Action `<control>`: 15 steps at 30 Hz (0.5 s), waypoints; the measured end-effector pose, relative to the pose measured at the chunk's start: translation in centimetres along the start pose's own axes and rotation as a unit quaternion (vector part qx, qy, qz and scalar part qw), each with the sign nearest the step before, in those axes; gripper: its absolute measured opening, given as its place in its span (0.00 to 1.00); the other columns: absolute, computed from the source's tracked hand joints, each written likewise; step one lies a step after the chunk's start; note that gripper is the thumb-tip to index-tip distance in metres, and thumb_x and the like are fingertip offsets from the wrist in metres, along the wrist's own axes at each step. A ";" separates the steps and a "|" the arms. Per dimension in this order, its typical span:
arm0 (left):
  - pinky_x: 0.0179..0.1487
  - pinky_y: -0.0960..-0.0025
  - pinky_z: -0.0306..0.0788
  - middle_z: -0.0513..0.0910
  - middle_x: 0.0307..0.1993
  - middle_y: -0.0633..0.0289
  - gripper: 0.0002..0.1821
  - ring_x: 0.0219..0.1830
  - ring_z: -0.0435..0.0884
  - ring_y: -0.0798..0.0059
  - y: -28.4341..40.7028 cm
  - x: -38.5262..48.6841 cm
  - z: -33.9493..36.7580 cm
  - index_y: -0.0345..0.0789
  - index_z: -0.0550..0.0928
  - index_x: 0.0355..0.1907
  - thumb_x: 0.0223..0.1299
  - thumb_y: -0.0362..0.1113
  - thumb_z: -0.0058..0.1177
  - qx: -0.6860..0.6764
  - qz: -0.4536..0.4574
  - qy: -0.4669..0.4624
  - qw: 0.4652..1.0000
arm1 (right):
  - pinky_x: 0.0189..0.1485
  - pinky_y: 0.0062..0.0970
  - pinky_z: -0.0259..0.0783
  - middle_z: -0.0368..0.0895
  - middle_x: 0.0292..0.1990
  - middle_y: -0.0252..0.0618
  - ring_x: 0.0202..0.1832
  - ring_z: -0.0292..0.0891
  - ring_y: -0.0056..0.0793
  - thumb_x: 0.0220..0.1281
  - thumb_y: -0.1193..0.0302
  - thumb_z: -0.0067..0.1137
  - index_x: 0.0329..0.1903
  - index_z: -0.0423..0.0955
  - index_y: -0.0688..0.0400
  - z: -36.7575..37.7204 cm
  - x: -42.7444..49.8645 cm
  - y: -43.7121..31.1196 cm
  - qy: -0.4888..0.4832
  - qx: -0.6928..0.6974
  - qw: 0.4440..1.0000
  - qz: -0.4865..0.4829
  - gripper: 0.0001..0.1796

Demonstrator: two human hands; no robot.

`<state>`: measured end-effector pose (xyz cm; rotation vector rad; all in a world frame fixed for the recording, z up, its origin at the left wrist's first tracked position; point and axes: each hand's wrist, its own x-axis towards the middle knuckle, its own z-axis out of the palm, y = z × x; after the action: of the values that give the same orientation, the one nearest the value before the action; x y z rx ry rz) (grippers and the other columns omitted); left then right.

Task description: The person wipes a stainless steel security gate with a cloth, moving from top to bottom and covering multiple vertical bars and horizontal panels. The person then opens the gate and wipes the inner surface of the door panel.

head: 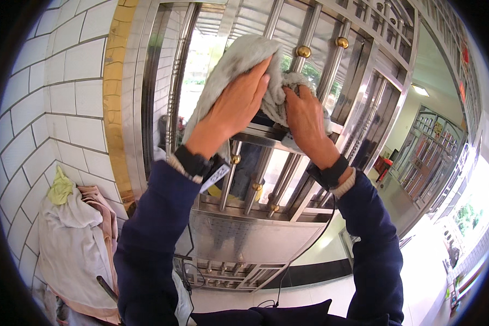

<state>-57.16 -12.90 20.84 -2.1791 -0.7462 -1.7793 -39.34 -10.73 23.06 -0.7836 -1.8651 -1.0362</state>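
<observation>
A damp-looking grey towel [244,53] hangs bunched against a stainless steel door [269,142] with vertical bars and brass-coloured balls. Spread flat over the towel's left part, my left hand [238,104] presses it toward the bars. My right hand [305,116] grips a crumpled part of the same cloth, close to a bar with a brass-coloured ball [303,51]. Its fingertips are partly buried in the folds. Both wrists wear black bands with cables running down. The towel hides the door's bars behind it.
White wall tiles [85,98] with a gold-coloured edge strip [120,102] stand on the left. Below, a pale cloth heap [73,244] carries a yellow-green rag [61,187]. The door stands ajar, with a room [424,102] to the right. Black cables [309,246] hang near my arms.
</observation>
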 end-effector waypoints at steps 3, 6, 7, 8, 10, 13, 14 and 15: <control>0.62 0.59 0.62 0.72 0.57 0.38 0.26 0.59 0.70 0.45 -0.5 1.9 1.5 0.30 0.64 0.66 0.74 0.46 0.31 0.086 -0.021 -0.042 0.995 | 0.37 0.42 0.72 0.75 0.36 0.51 0.36 0.76 0.52 0.54 0.77 0.55 0.45 0.78 0.59 -0.3 -1.0 0.9 -0.003 0.044 0.999 -0.030 0.14; 0.55 0.56 0.67 0.76 0.49 0.37 0.25 0.51 0.73 0.40 -0.5 0.0 2.7 0.28 0.69 0.60 0.74 0.46 0.33 0.063 -0.008 -0.020 0.998 | 0.37 0.39 0.71 0.76 0.35 0.49 0.36 0.75 0.50 0.55 0.76 0.56 0.45 0.78 0.59 -0.2 -2.0 1.8 -0.033 0.076 0.996 -0.042 0.13; 0.53 0.56 0.69 0.77 0.47 0.37 0.24 0.49 0.74 0.41 -0.5 -1.2 2.4 0.28 0.70 0.59 0.74 0.46 0.33 0.060 -0.042 -0.051 0.996 | 0.34 0.37 0.73 0.78 0.32 0.43 0.30 0.76 0.42 0.53 0.76 0.55 0.41 0.80 0.56 -0.1 -2.6 1.8 0.014 0.076 0.994 -0.078 0.12; 0.49 0.55 0.69 0.78 0.42 0.37 0.23 0.46 0.76 0.42 -0.5 -2.5 2.0 0.26 0.72 0.54 0.74 0.45 0.34 0.079 -0.068 -0.091 0.990 | 0.37 0.37 0.72 0.78 0.34 0.43 0.34 0.77 0.41 0.52 0.76 0.56 0.42 0.80 0.56 -0.1 -3.5 1.6 0.054 0.054 0.993 -0.093 0.13; 0.47 0.55 0.69 0.78 0.40 0.37 0.22 0.43 0.76 0.41 -0.1 -5.4 1.4 0.26 0.73 0.52 0.73 0.44 0.35 0.113 -0.057 -0.102 0.987 | 0.46 0.37 0.68 0.78 0.40 0.42 0.45 0.76 0.37 0.50 0.78 0.57 0.45 0.80 0.58 -0.4 -5.6 1.2 0.075 0.025 0.987 -0.140 0.16; 0.46 0.56 0.69 0.78 0.39 0.37 0.19 0.40 0.78 0.45 0.4 -9.4 0.2 0.27 0.74 0.51 0.72 0.42 0.38 0.095 -0.160 -0.218 0.958 | 0.44 0.35 0.68 0.77 0.42 0.42 0.44 0.75 0.40 0.47 0.81 0.57 0.44 0.79 0.58 -0.4 -10.1 0.1 0.026 0.072 0.988 -0.136 0.17; 0.47 0.56 0.69 0.78 0.40 0.38 0.19 0.42 0.78 0.46 0.6 -11.2 0.1 0.28 0.74 0.51 0.72 0.41 0.39 0.080 -0.205 -0.279 0.935 | 0.44 0.35 0.68 0.77 0.42 0.43 0.43 0.74 0.41 0.46 0.82 0.57 0.43 0.79 0.58 -0.6 -11.8 0.1 0.013 0.082 0.989 -0.122 0.17; 0.49 0.57 0.69 0.79 0.41 0.39 0.18 0.43 0.79 0.48 0.7 -13.2 0.1 0.28 0.75 0.52 0.71 0.41 0.40 0.066 -0.247 -0.338 0.906 | 0.43 0.35 0.68 0.77 0.42 0.43 0.42 0.74 0.42 0.46 0.82 0.57 0.42 0.79 0.58 -0.8 -13.8 -0.1 -0.016 0.090 0.992 -0.088 0.17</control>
<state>-58.47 -16.59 8.17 -2.6834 -1.6364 -1.0295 -32.86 -13.08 11.02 -0.5404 -2.0521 -0.9493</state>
